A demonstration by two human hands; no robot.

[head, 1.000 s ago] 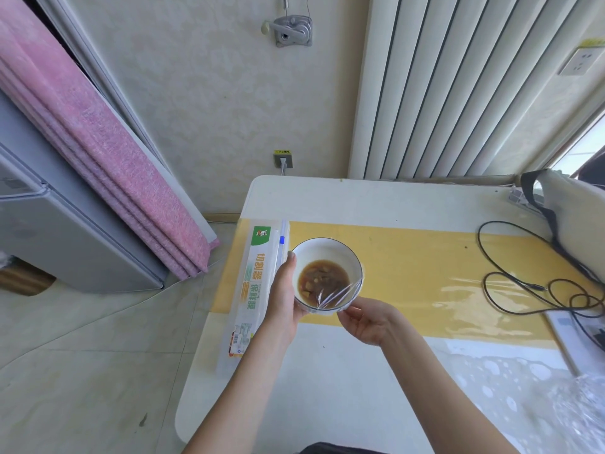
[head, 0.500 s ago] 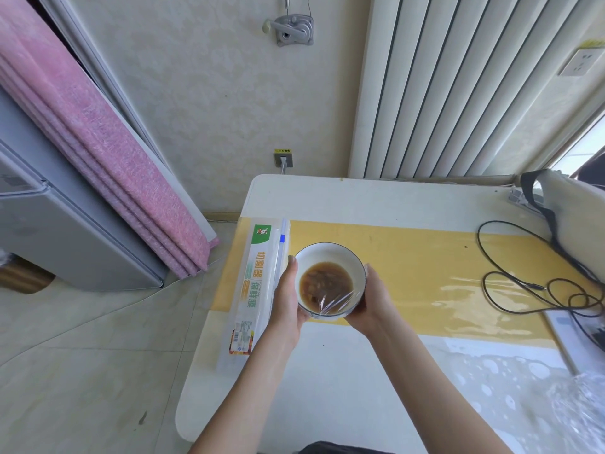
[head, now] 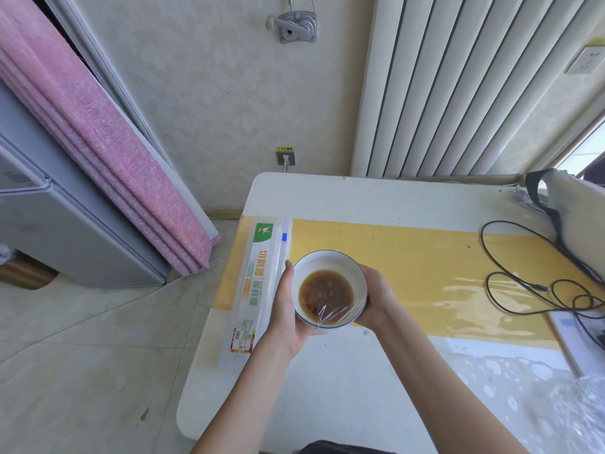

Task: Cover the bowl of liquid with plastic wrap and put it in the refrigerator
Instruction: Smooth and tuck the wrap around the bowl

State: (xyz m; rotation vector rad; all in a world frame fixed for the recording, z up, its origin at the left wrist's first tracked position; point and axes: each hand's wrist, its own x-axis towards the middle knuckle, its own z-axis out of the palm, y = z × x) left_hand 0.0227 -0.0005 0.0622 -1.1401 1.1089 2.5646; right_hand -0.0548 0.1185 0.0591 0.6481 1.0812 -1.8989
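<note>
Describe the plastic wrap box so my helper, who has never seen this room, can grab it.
Start at the white table with the yellow strip across it. Along the table's left edge, just left of the bowl held in both hands, lies the box. It is the only long, narrow carton there, pale with a green label at its far end.

The underside of the bowl (head: 330, 287) lies behind both hands, and the fingers of the left hand (head: 288, 312) and the right hand (head: 376, 299) curl out of sight round its far walls. The refrigerator (head: 59, 224) is cut by the left edge, the bag (head: 569, 217) and black cable (head: 523, 283) by the right. Small print on the wrap box (head: 258, 283) is unreadable. Crumpled film (head: 579, 414) at the lower right corner blurs.
</note>
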